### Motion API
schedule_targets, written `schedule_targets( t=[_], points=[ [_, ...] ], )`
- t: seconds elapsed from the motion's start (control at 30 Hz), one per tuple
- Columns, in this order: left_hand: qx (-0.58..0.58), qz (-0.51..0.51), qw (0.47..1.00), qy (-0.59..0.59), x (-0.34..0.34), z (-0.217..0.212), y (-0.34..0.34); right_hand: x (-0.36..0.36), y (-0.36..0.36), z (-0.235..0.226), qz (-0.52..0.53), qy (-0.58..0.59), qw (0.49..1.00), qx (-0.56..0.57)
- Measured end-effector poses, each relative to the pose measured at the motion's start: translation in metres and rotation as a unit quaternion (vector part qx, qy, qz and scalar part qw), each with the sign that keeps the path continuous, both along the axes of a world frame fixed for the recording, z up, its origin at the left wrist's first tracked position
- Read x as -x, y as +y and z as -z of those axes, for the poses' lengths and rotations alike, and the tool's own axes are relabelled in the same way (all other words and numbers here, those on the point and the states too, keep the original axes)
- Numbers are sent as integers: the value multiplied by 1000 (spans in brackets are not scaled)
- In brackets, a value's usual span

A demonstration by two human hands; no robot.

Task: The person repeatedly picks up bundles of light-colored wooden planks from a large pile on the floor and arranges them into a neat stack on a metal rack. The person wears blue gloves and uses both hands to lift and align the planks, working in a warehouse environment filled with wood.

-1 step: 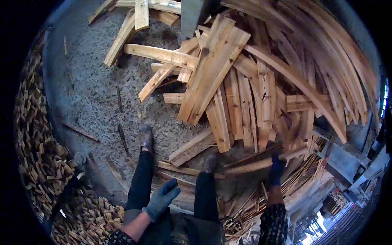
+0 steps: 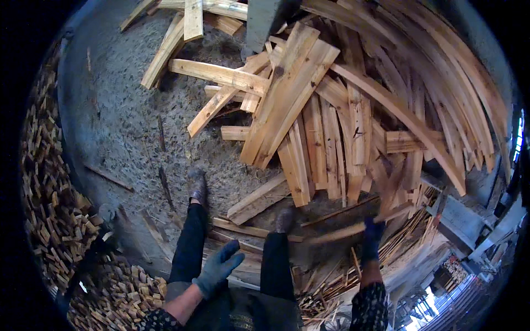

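My left hand (image 2: 219, 270), in a grey-green work glove, hangs over my lap with fingers stretched out and nothing in it. Off to the right, my right hand (image 2: 373, 238), in a dark blue glove, is closed at the edge of a long curved-looking wooden board (image 2: 337, 233). Its fingers are dark and partly hard to make out. That board runs from near my right shoe toward the metal frame on the right. Ahead of it lies a big heap of sawn boards (image 2: 331, 149), with two wide planks (image 2: 287, 99) slanting across its top.
A short thick board (image 2: 258, 199) lies before my shoes on the rough, crumbly floor (image 2: 121, 127). Small wood offcuts (image 2: 49, 193) are piled along the left. A concrete post (image 2: 259, 25) rises behind the heap, and a grey metal frame (image 2: 466, 220) stands at the right.
My right hand has dropped slightly toward me, and the far end of its board has shifted a little the same way. My left hand has stayed almost still.
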State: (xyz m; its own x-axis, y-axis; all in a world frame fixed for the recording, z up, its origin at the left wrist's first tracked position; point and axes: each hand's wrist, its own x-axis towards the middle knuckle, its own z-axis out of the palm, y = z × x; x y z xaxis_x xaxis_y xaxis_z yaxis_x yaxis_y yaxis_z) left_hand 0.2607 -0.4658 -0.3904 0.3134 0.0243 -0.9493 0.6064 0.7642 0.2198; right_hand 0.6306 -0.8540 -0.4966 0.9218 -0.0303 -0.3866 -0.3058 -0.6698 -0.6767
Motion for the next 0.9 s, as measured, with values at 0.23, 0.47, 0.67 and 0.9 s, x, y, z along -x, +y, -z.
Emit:
schedule_targets(
  t=[0.23, 0.47, 0.67, 0.9],
  points=[
    [-89, 88, 946, -300, -66, -2, -11, 78, 267, -192, -218, 304, 926, -49],
    [-75, -50, 961, -261, -111, 10, 26, 130, 474, -138, -340, 226, 896, -177],
    [-68, -125, 982, -128, -102, 58, 105, 99, 448, -79, -354, 134, 922, -86],
    [-249, -83, 952, -160, -128, 137, 155, -4, 446, 4, -191, 52, 966, -167]
  ],
)
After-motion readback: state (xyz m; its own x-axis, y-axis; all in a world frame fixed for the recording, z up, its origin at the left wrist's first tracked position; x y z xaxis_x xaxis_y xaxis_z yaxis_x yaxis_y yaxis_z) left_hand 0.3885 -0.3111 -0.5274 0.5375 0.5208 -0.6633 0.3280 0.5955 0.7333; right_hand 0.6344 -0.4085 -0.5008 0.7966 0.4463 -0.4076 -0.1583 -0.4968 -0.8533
